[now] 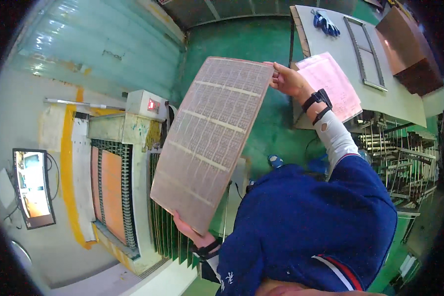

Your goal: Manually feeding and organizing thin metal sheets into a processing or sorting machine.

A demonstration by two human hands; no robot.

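A large thin circuit board panel, greyish-brown with fine rows of pattern and pale cross strips, is held up tilted in front of me. My left hand is closed on its lower edge, near the bottom corner, with part of the fingers hidden by the panel. At the upper right corner my right hand pinches the edge between thumb and fingers. Both wrists wear black bands. Left of the panel stands a conveyor machine with rollers, carrying copper-coloured panels.
Several upright panels stand in a row below the held panel. A table at the upper right bears pink sheets, a metal frame, blue gloves and a stack of brown boards. Metal racks stand right; a monitor left.
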